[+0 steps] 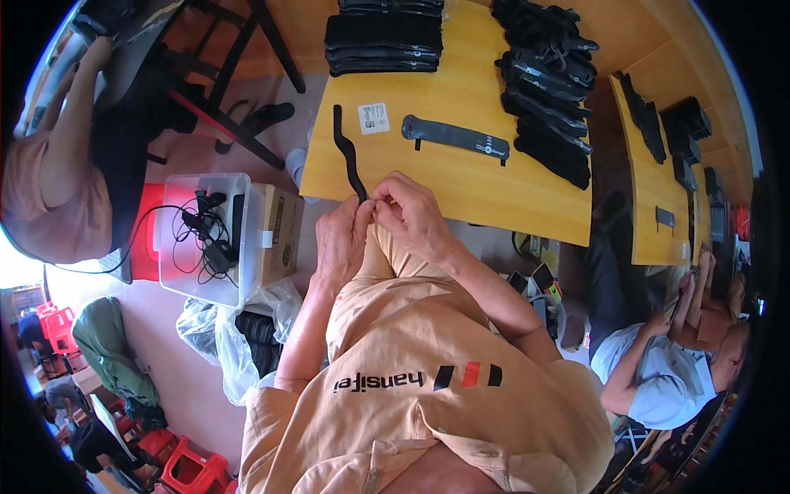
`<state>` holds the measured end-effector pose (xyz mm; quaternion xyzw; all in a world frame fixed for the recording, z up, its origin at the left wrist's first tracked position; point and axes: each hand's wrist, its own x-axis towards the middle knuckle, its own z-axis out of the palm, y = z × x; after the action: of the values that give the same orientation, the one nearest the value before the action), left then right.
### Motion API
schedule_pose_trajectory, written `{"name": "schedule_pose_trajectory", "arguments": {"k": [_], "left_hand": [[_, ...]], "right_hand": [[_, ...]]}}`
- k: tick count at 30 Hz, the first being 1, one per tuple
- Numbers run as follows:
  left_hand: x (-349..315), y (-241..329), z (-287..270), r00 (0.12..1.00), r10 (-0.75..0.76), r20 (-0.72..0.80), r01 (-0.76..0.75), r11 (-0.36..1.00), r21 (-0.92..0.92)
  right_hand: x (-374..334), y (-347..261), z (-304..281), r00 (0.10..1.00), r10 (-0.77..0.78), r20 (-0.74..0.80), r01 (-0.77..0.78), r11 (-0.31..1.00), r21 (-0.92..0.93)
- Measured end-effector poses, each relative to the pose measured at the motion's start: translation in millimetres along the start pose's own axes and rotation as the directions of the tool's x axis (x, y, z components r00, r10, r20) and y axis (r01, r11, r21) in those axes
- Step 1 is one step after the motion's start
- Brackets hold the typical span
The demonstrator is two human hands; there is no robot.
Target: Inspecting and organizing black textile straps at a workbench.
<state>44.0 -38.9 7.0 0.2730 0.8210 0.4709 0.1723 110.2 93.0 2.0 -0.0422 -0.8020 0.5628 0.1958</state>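
Bin (185, 280): clear plastic, cables (216, 251) inside; well apart from the work.
Left hand (339, 239): thumb and forefinger pinch the strap's near end, other fingers curled.
Strap (349, 154): black, narrow, on the table's (461, 202) left part; its near end meets both hands by the front edge.
Handling (my judgement): pinch close to the end, hold the strip untwisted, let the rest lie slack; one hand steadies, the other works the tip.
Long axis: I read it running away from the wearer, leaning slightly left, with a shallow S-bend; far end points across the table.
Label (374, 118): white, flat, just right of the strap.
Right hand (411, 221): fingertips pinch the same end; I cannot tell the exact portion.
Band (457, 137): grey, lying crosswise, apart from the hands.
Pile (550, 152): black pieces, right side.
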Motion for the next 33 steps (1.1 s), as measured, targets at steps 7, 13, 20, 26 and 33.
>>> {"name": "schedule_pose_trajectory", "arguments": {"k": [7,13,20,26,33], "left_hand": [[-2,10,-16,0.997,0.061,-0.039,-0.064,0.995,-0.071],[-13,36,-36,0.987,-0.034,0.156,0.064,0.979,-0.192],[-27,63,-53,0.97,-0.025,0.242,0.091,0.96,-0.265],[-28,64,-51,0.976,0.038,0.215,0.01,0.976,-0.217],[-22,73,-40,0.983,0.119,0.139,-0.088,0.973,-0.215]], "right_hand": [[5,-23,-11,0.997,-0.019,0.076,0.011,0.995,0.099],[10,-37,-30,0.948,-0.085,0.308,0.082,0.996,0.022],[13,-56,-40,0.864,-0.093,0.494,0.031,0.991,0.132],[12,-57,-43,0.882,-0.15,0.446,0.069,0.979,0.192],[2,-59,-42,0.935,-0.258,0.244,0.235,0.965,0.12]]}}
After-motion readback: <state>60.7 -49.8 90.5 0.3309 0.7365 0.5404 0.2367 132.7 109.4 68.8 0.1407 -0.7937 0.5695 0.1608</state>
